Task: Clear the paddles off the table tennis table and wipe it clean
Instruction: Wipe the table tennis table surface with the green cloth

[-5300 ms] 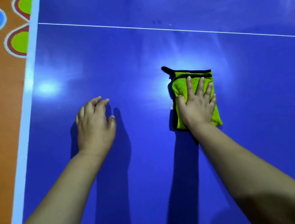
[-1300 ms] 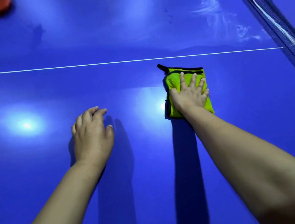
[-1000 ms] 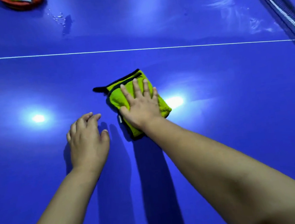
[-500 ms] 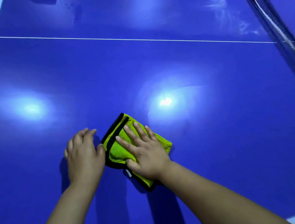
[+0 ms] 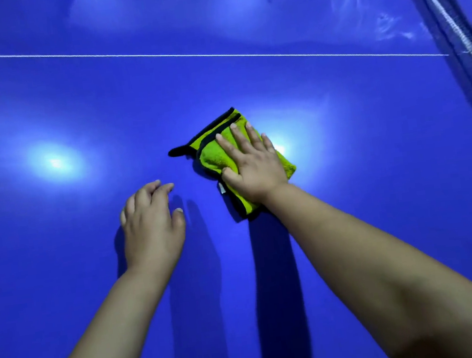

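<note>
A folded lime-green cloth [image 5: 211, 158] with black trim lies flat on the blue table tennis table [image 5: 359, 149]. My right hand [image 5: 252, 166] presses down on it, palm flat, fingers spread and pointing away from me. My left hand [image 5: 151, 225] rests on the bare tabletop to the left of the cloth, fingers slightly curled, holding nothing. No paddle is in view.
A white line [image 5: 184, 55] crosses the table beyond the cloth. The dark net [image 5: 454, 33] runs down the right side. Whitish smears [image 5: 388, 26] mark the surface at the far right, near the net. Lamp glare [image 5: 56, 163] shines on the left.
My right hand has slid the cloth away from me and to the right, apart from my left hand. The left hand stays planted. The view has shifted so the table's edges are out of sight.
</note>
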Tool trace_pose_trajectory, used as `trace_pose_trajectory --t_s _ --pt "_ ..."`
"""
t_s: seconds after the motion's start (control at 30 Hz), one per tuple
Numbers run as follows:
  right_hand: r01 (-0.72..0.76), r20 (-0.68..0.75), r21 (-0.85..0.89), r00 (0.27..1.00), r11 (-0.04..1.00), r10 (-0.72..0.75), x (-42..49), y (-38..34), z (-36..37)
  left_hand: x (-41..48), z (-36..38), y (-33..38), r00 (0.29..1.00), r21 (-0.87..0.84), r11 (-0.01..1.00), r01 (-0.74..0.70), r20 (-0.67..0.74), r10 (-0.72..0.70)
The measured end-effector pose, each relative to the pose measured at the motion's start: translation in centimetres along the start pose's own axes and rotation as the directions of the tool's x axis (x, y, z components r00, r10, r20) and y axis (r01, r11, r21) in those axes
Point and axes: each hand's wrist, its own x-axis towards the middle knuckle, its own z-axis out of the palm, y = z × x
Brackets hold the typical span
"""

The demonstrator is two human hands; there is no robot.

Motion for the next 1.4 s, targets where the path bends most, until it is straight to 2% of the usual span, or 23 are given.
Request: trace_pose_trajectory --t_s 0.2,0.4,0.53,0.63,0.7,0.9,1.03,1.2,1.4 --pt "-0.123 0.013 -0.011 0.992 0.992 0.123 2.3 12.6 -1.9 1.2 4.1 7.7 0.999 -0.004 1.000 -0.031 0.007 0.031" --pt "-0.317 0.012 0.046 0.948 0.947 0.317 1.0 19.7 -3.4 0.0 5.3 9.9 0.998 -0.008 0.998 -0.062 0.005 0.062" --pt "-0.464 0.029 0.068 0.886 0.883 0.463 -2.1 19.5 -2.9 -2.5 4.4 8.2 1.000 -0.012 1.000 -0.027 -0.001 0.027" --pt "-0.553 0.059 0.080 0.833 0.829 0.550 -4.6 16.4 -2.4 -5.0 3.0 5.7 1.000 -0.028 1.000 0.006 -0.018 -0.006" --pt "-0.557 0.075 0.066 0.830 0.828 0.552 -6.1 13.1 -2.0 -7.2 2.0 3.7 0.999 -0.029 0.999 0.042 -0.020 -0.043" --pt "-0.310 0.053 0.000 0.949 0.951 0.310 -9.9 0.5 0.6 -14.9 -1.3 -2.8 0.986 -0.024 0.988 0.155 -0.051 -0.156" --pt "-0.096 0.057 -0.024 0.994 0.995 0.098 -13.7 -8.3 2.4 -20.0 -3.4 -6.7 0.974 -0.015 0.977 0.214 -0.073 -0.215" --pt "0.161 0.090 -0.049 0.984 0.986 -0.157 -20.1 -17.6 4.4 -25.8 -6.1 -10.7 0.944 -0.008 0.951 0.310 -0.114 -0.309" --pt "0.409 0.127 -0.045 0.907 0.911 -0.401 -28.1 -23.1 6.9 -31.1 -8.1 -13.2 0.908 -0.016 0.917 0.398 -0.136 -0.396"
